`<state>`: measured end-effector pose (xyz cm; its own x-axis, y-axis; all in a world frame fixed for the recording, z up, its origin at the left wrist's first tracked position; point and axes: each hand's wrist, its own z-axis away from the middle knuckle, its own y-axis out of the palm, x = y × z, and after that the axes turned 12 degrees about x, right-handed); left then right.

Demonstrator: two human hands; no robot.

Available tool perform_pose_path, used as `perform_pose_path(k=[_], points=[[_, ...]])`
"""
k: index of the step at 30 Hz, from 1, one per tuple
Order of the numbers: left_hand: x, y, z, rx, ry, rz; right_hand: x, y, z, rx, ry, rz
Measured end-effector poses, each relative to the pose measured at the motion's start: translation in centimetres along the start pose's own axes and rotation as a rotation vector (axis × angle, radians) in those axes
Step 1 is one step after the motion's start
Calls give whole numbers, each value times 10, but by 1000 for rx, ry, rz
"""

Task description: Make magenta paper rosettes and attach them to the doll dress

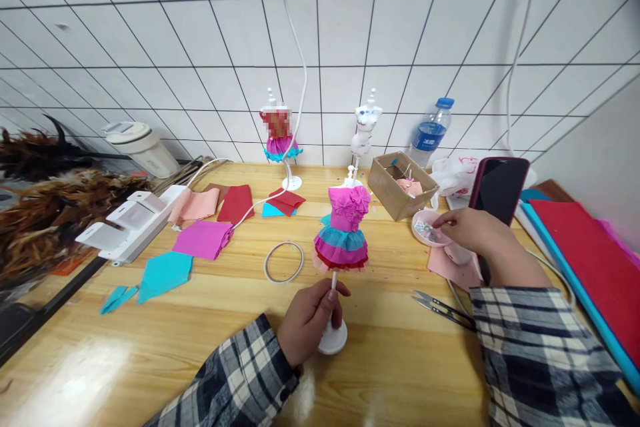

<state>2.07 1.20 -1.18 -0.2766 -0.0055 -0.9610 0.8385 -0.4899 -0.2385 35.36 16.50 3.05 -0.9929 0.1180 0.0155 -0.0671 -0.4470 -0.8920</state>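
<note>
A small mannequin (343, 227) in a pink, blue and red layered paper dress stands on a white pole and round base (333, 340) near the table's front. My left hand (307, 320) is wrapped round the pole just above the base. My right hand (470, 230) reaches right to a small pink dish (424, 229) of tiny shiny bits, fingertips pinched at its rim. What they pinch is too small to make out.
Scissors (440, 309) lie by my right sleeve. A cardboard box (395, 190), water bottle (430, 133), phone (499, 188), two more mannequins (279, 137) (364, 130), a white ring (283, 261), paper pieces (203, 239) and a white device (133, 220) sit on the wooden table (150, 347).
</note>
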Motion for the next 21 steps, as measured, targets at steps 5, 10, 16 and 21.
perform_pose_path(k=[5,10,16,21], points=[[-1,0,0,-6,-2,2,3,0,-2,56,-23,71],[0,0,0,2,-5,2,4,1,-3,17,-50,69],[0,0,0,0,1,12,-1,3,-2,-35,-60,50],[-1,0,0,-2,-1,32,-2,-3,2,-94,-81,35]])
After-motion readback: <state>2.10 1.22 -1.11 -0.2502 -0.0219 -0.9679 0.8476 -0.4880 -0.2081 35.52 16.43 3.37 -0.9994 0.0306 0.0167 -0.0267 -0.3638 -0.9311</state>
